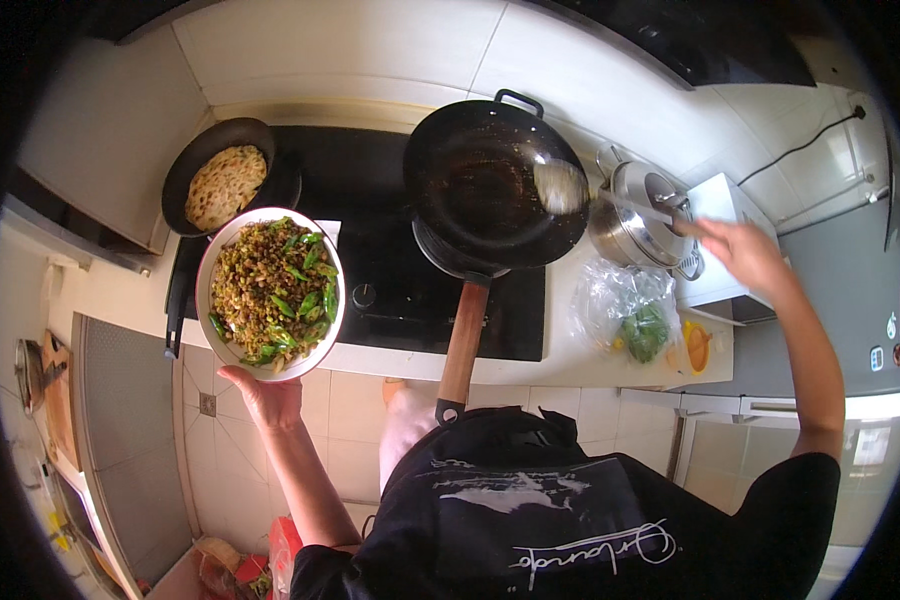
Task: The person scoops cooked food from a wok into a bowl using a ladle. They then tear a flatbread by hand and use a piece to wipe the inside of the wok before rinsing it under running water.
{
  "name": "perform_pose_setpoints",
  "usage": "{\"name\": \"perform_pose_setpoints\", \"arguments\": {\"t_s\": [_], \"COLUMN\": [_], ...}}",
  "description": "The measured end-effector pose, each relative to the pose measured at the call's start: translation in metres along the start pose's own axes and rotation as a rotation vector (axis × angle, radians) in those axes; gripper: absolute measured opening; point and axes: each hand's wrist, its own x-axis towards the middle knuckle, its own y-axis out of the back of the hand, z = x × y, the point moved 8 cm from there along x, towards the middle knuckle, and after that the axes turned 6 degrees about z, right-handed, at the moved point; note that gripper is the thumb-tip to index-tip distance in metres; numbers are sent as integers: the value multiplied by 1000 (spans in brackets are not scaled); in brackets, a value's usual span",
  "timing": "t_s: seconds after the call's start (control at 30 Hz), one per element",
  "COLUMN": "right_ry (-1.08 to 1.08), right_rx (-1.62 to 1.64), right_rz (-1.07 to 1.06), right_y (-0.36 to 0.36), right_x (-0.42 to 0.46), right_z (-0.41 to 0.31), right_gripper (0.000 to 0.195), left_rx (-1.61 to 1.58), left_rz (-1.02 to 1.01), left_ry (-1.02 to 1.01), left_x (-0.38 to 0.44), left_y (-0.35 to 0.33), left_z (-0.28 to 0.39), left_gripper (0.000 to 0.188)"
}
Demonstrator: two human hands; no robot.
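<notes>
My left hand (270, 397) holds up a white bowl (339, 341) from below. The bowl is full of chopped, browned food with green pepper slices (311, 304). On the right, my right hand (735, 247) grips the handle of a spatula (562, 187), whose head is blurred over the right side of a black wok (480, 180). Only oily brown residue shows inside the wok. Its wooden handle (463, 345) points towards me. Behind the bowl, a smaller dark frying pan (261, 135) holds a browned flatbread (227, 186).
The pans are on a black glass cooktop (345, 165). Right of it are a steel pot (630, 225), a clear plastic bag (596, 300) with green vegetables, an orange container (696, 349) and a white appliance (720, 217). A range hood (690, 37) hangs above.
</notes>
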Motion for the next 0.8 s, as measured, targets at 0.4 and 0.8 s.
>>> {"name": "perform_pose_setpoints", "arguments": {"t_s": [0.4,0.8], "right_ry": [-98,109], "right_rx": [-121,-106], "right_rz": [40,126], "right_y": [19,13], "right_x": [-7,-2], "right_z": [-28,-74], "right_gripper": [33,33], "left_rx": [-6,-16], "left_rz": [-1,0], "left_ry": [-34,-38], "left_x": [-3,-1], "left_y": [2,6], "left_z": [10,6], "left_gripper": [76,75]}}
